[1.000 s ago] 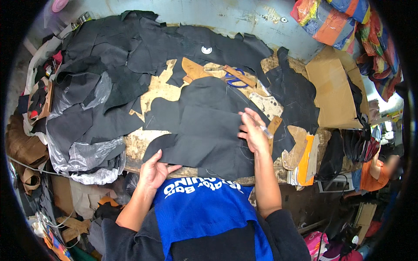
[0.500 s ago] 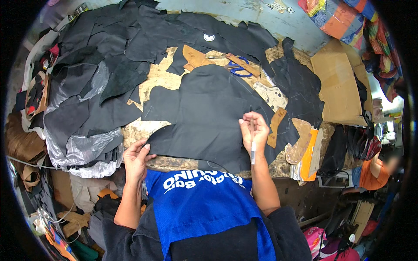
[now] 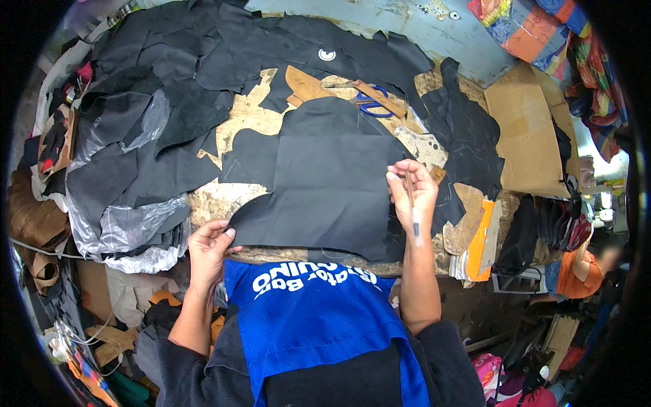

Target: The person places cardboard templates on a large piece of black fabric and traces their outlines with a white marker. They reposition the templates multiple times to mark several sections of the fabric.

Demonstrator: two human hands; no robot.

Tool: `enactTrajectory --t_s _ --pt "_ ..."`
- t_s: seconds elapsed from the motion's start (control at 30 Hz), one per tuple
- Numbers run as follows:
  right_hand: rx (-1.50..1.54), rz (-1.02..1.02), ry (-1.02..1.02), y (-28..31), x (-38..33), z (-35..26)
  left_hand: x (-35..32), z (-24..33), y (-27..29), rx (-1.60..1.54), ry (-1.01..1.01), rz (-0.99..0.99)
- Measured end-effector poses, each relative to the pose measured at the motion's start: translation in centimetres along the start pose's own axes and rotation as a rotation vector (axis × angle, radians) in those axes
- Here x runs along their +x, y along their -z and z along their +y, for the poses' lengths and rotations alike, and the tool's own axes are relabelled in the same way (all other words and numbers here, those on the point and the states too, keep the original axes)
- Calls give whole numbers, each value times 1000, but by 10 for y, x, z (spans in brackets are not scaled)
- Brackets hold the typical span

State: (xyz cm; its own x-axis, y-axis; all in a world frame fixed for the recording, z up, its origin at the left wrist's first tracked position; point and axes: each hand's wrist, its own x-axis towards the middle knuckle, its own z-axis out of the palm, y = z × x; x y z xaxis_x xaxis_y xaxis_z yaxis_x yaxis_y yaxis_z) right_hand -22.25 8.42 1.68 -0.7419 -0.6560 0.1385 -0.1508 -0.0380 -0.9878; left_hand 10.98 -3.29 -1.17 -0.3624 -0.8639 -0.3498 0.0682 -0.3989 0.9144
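Observation:
A large black piece of fabric (image 3: 325, 180) lies spread on the worn wooden worktable (image 3: 224, 197) in front of me. My left hand (image 3: 209, 247) pinches its near left corner at the table's front edge. My right hand (image 3: 411, 193) rests on the fabric's right edge and holds a thin pen-like marker (image 3: 412, 214) that points down along my wrist. Below the table edge hangs my blue apron (image 3: 312, 319).
Blue-handled scissors (image 3: 371, 105) lie on brown templates behind the fabric. Heaps of black scraps (image 3: 156, 122) and clear plastic (image 3: 129, 230) fill the left side. More black pieces (image 3: 468, 142), cardboard (image 3: 522, 129) and an orange pattern piece (image 3: 480, 241) sit at the right.
My left hand slid left along the front edge to the fabric's corner. My right hand drew back toward me along the right edge. The fabric now lies flatter and nearer.

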Motion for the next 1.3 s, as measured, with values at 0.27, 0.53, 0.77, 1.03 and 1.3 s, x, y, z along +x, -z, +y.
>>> enactTrajectory --t_s 0.27,0.53,0.77,1.03,1.3 --pt "-1053 208 44 36 -16 25 17 -2 23 464 64 -177" --pt "-906 254 75 54 -21 52 26 8 6 621 -23 -130" --pt "-824 406 8 77 -18 61 19 11 13 731 -37 -139" --pt "-858 386 -130 88 8 61 16 11 7 797 -84 -77" --pt "-184 -138 146 30 22 10 -9 23 -53 846 -572 -188"
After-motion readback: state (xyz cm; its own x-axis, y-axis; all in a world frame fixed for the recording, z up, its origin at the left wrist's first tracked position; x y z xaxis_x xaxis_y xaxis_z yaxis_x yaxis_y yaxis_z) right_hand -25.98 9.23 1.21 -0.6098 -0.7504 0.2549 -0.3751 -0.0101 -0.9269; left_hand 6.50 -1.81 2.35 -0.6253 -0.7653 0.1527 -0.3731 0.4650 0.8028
